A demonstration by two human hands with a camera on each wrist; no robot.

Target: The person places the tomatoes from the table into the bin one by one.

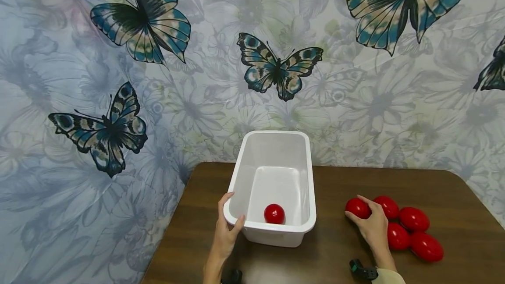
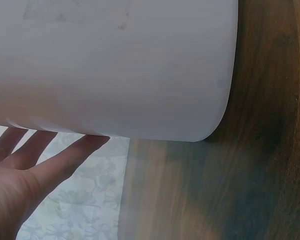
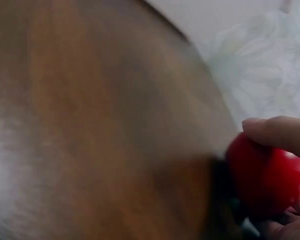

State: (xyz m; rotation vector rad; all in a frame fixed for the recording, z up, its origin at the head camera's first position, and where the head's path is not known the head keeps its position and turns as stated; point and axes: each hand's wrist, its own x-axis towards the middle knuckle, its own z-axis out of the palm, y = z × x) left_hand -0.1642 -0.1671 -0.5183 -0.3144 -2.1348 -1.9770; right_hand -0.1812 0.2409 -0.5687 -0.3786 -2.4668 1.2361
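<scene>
A deep white plastic tub (image 1: 276, 228) stands on the table with one round, glossy red piece (image 1: 274, 214) inside near its front wall. My left hand (image 1: 225, 236) holds the tub's front left corner, thumb at the front rim and fingers along the left side. In the left wrist view those fingers (image 2: 70, 157) reach along the tub's wall. To the right of the tub, my right hand (image 1: 371, 222) grips another glossy red rounded piece (image 1: 357, 207) between thumb and fingers. The right wrist view shows this red piece (image 3: 265, 175) with a finger across its top.
Several more glossy red pieces (image 1: 414, 219), some egg-shaped, lie clustered just right of my right hand. The brown wooden table (image 1: 331, 257) has rounded far corners. Behind it hangs a butterfly-and-flower patterned backdrop (image 1: 205, 113), close to the tub's far end.
</scene>
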